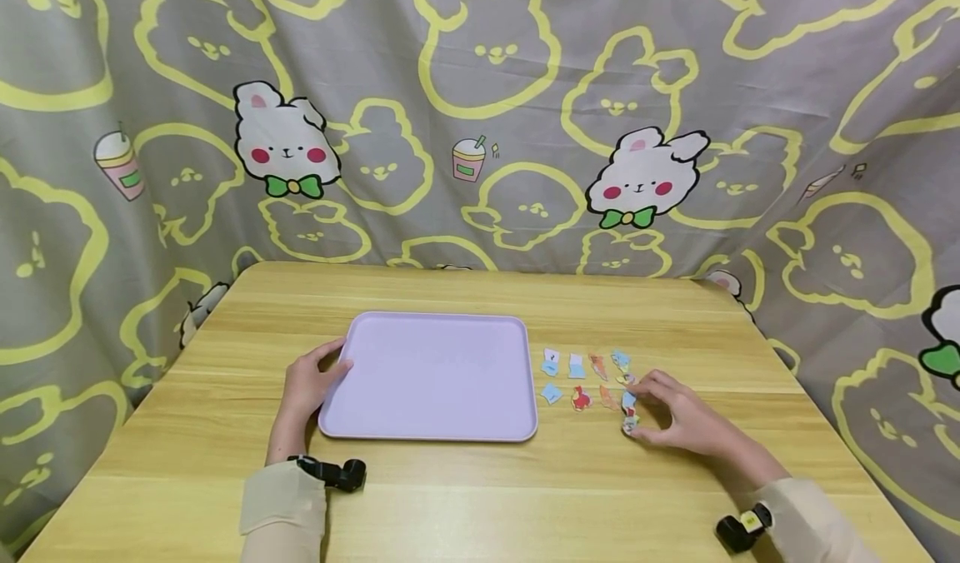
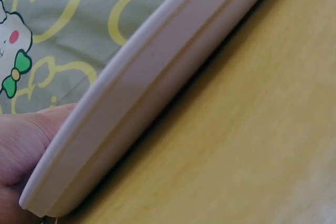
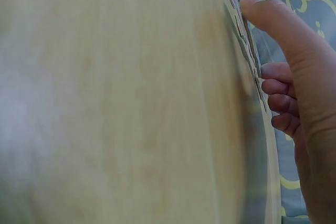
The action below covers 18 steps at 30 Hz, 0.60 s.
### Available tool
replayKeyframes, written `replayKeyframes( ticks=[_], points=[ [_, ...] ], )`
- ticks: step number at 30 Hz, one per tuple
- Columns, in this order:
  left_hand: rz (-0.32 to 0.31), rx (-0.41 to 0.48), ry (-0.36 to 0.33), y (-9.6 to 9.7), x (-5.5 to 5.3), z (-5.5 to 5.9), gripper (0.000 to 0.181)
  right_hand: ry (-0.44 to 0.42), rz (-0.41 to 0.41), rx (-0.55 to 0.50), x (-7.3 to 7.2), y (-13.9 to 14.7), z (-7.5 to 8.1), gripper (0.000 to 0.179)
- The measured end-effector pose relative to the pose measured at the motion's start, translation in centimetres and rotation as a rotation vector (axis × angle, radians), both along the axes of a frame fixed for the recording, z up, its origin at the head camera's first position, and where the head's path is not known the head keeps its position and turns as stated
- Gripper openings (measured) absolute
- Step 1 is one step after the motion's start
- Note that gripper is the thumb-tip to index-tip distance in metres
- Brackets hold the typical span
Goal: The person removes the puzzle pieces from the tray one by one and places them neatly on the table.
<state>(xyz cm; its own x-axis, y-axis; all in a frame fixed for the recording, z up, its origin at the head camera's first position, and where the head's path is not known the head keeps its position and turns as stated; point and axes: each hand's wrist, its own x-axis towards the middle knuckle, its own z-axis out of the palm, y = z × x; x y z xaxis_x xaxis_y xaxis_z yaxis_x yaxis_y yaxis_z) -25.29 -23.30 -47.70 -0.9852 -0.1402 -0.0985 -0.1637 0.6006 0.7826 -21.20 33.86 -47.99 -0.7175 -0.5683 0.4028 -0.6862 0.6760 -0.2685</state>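
A lavender tray [image 1: 435,380] lies flat on the table, its inside bare. My left hand [image 1: 307,384] holds its left side, with the thumb over the rim and the fingers along the outer edge. In the left wrist view the tray's pale side wall [image 2: 142,87] hides most of that hand. Several small torn-edged picture pieces lie in two rows right of the tray, among them a red piece [image 1: 580,398] and an orange piece [image 1: 597,366]. My right hand [image 1: 686,417] spans the rightmost pieces [image 1: 629,405], thumb and fingers spread apart and touching them at their edges.
The wooden table [image 1: 480,496] carries the tray and the pieces. A grey curtain [image 1: 517,130] with yellow outlines and rabbit faces hangs behind it and along both sides. Black wrist cameras sit on the left cuff [image 1: 281,500] and the right cuff [image 1: 806,517].
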Motion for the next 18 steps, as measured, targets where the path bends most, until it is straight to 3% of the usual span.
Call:
replayKeyframes(
  ticks=[18],
  points=[
    [-0.007, 0.007, 0.001, -0.12, -0.12, -0.16, 0.051, -0.047, -0.024, 0.005, 0.26, 0.56, -0.04, 0.054]
  ],
)
